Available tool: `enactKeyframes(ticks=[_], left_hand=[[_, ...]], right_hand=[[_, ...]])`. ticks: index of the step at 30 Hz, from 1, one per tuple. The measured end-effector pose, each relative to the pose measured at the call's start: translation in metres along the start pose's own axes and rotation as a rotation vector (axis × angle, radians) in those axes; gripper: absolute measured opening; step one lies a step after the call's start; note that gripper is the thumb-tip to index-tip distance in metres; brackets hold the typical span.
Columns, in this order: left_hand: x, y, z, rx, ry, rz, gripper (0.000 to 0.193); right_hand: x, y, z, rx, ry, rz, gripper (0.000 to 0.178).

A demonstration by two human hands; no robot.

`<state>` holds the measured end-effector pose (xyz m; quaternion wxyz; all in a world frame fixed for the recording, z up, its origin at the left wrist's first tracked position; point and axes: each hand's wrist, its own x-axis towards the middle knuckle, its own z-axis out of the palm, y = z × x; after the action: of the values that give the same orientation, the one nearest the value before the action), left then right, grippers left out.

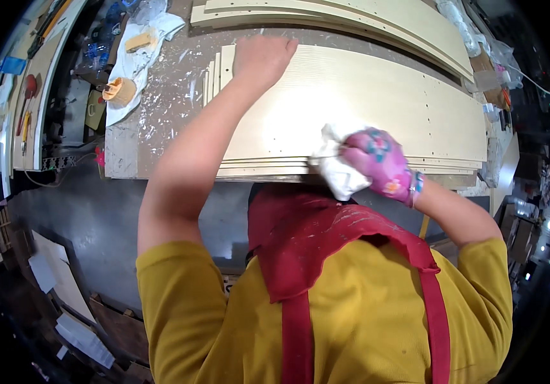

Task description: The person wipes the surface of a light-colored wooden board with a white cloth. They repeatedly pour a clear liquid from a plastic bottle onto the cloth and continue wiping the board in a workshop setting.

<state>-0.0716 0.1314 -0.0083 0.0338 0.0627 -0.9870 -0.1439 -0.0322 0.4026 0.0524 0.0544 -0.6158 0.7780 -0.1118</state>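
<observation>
A stack of long cream boards point(364, 96) with small drilled holes lies across the workbench in front of me. My left hand point(263, 59) is bare and closed at the far left end of the top board, its fingers curled at the far edge and partly hidden. In a pink flowered glove, my right hand point(377, 160) is closed round a crumpled white cloth point(342, 169). That cloth lies against the near edge of the stack, right of its middle, and hangs a little over it.
More cream boards point(351, 19) are stacked behind. On the paint-spotted bench point(166, 121), a white rag point(127, 70) lies at the left with a yellowish block point(138, 43) and an orange-tan cup point(119, 91). Clear plastic wrap point(459, 29) lies at the far right. A side shelf holds hand tools.
</observation>
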Motion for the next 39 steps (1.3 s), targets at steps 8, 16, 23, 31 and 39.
enactKeyframes(ticks=[8,16,23,31,39], left_hand=[[0.000,-0.006,-0.003,0.013,0.015,0.041,0.047],[0.003,0.000,-0.002,0.036,0.022,0.090,0.044],[0.005,-0.003,-0.001,-0.055,0.008,0.023,0.045],[0.004,-0.001,0.002,-0.043,0.054,0.046,0.046],[0.002,-0.007,0.001,-0.110,0.041,0.004,0.042]], right_hand=[[0.109,-0.065,0.040,0.160,0.033,-0.245,0.021],[0.096,-0.051,0.047,0.208,0.202,-0.261,0.013],[0.016,-0.016,0.036,0.200,0.211,0.066,0.016],[-0.043,-0.011,0.018,0.044,0.093,0.343,0.044],[-0.096,0.007,0.001,-0.017,0.248,0.772,0.039]])
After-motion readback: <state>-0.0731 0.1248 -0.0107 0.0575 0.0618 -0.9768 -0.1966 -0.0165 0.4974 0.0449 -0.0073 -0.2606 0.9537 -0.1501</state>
